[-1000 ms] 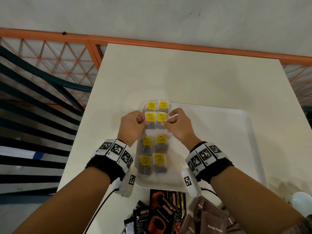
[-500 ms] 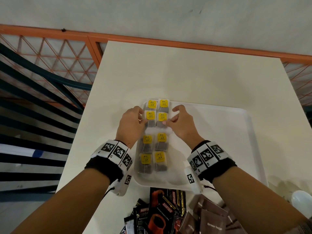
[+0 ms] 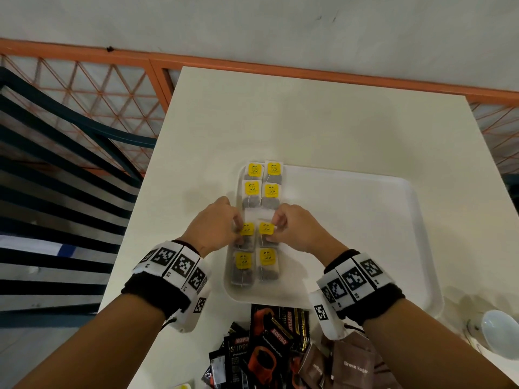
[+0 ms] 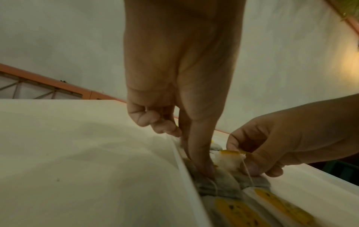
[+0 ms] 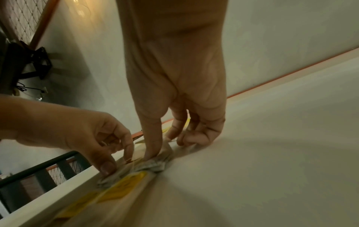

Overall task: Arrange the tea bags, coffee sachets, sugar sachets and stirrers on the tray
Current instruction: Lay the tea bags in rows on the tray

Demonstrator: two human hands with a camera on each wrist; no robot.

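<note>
While both of my hands are working at the third row of the white rectangular plastic tray (image 3: 365, 220), I am squaring up the paper tea bags with yellow tags (image 3: 262, 189), which are lying in two columns of four down the tray's left side. My left hand (image 3: 213, 228) is curling its fingers in and pressing a thumb on the left bag of that row, right against the tray's rim; my right hand (image 3: 295, 230) is pinching the bag beside it, one corner lifting slightly in the left wrist view. These bags are feeling light, soft and crumply (the thin strings are going to snag if I am careless), so I am judging the flat paper edges or the stiffer yellow tag to be the safest places to take hold, with gentle pressure only. Black and red coffee sachets (image 3: 266, 349) and brown sugar sachets (image 3: 351, 366) are waiting in a heap on the cream table (image 3: 309, 122), near me and off the tray.
</note>
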